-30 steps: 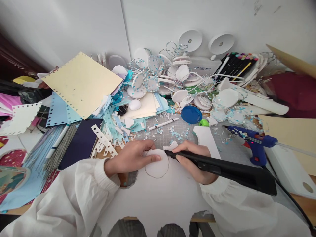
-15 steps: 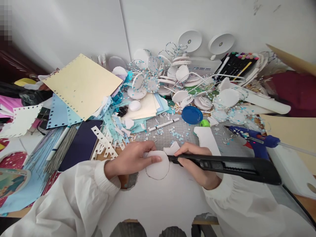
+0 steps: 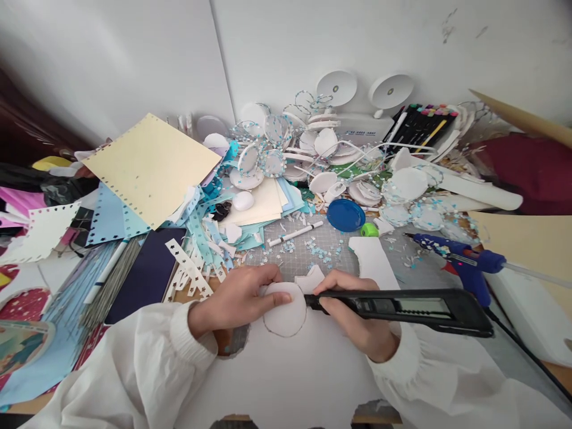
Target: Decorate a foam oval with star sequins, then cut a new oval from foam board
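A white foam sheet (image 3: 295,372) with rounded cut-outs lies in front of me. On its upper part a circle (image 3: 286,316) is outlined by a dark line. My left hand (image 3: 243,298) grips the sheet's upper edge at this circle, thumb on top and fingers hidden beneath or behind it. In my right hand (image 3: 357,313) is a black utility knife (image 3: 402,307), its tip against the right side of the circle. The blade itself is too small to make out.
A blue glue gun (image 3: 469,259) stands at the right. Behind the hands are a blue lid (image 3: 345,215), a white pen (image 3: 295,233) and piled foam discs. Punched paper (image 3: 152,167) and a bundle of wires (image 3: 105,286) lie left.
The view has tilted up slightly, so the hands and table appear lower. The knife's back end has swung a little and sits further left. Both hands keep their holds.
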`<state>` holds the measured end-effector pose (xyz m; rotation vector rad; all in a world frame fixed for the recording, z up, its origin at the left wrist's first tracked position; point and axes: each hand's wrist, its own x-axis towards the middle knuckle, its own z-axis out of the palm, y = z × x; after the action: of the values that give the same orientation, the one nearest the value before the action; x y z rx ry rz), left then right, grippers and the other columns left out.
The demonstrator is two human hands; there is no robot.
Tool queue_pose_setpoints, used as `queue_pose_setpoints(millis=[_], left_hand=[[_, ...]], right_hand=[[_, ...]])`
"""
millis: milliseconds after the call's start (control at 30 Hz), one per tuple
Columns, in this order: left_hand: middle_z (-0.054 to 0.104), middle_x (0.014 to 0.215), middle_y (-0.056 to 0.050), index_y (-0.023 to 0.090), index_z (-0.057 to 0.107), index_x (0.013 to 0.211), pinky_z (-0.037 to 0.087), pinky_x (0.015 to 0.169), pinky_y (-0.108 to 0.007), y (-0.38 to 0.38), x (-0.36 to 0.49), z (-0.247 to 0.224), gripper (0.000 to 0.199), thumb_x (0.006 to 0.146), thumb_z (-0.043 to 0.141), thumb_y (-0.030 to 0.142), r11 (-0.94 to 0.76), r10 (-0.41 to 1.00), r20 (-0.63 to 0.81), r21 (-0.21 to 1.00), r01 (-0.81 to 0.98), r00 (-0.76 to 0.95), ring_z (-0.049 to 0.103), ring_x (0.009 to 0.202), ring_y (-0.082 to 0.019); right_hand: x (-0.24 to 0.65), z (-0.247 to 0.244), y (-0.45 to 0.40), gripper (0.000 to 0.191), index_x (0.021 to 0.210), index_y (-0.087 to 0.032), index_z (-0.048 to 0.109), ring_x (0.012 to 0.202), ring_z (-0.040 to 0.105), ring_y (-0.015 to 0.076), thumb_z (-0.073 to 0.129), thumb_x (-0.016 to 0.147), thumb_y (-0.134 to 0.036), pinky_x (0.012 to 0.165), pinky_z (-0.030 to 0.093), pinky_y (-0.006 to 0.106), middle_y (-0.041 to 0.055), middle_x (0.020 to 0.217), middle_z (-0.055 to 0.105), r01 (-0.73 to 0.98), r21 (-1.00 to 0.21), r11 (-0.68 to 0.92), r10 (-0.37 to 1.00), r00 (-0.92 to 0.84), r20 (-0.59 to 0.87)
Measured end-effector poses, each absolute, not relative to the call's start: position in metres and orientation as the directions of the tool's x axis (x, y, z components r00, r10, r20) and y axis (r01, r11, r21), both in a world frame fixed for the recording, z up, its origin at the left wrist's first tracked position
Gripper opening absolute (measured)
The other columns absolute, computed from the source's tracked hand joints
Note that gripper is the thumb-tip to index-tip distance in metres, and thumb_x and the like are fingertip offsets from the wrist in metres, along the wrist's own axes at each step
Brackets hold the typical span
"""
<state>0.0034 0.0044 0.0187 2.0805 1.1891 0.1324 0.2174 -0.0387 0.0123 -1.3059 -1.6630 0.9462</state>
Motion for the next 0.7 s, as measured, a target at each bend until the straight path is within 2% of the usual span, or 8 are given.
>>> queue_pose_setpoints(millis=[333,700], left_hand=[[0.051,0.068,0.003,0.02,0.05,0.078,0.029,0.057,-0.024,0.0022,0.0022,0.0162,0.036,0.085,0.045,0.055,-0.336,0.791,-0.207,0.64,0.691,0.576,0.048,0.064,-0.013],[0.054,0.069,0.003,0.021,0.053,0.082,0.029,0.058,-0.024,0.0006,0.0018,0.0128,0.038,0.085,0.045,0.057,-0.318,0.798,-0.213,0.645,0.695,0.564,0.049,0.063,-0.013]], right_hand=[[0.2161,0.0143,-0.0353,0.012,0.064,-0.019,0.062,0.043,0.053,0.0121,0.053,0.072,-0.018,0.041,0.039,0.021,-0.0006,0.048,0.06,0.411,-0.877,0.249,0.967,-0.153,0.203],[0.216,0.0163,-0.0348,0.013,0.064,-0.018,0.063,0.046,0.057,0.0134,0.053,0.072,-0.019,0.043,0.043,0.021,0.0012,0.052,0.064,0.405,-0.883,0.237,0.969,-0.163,0.185]])
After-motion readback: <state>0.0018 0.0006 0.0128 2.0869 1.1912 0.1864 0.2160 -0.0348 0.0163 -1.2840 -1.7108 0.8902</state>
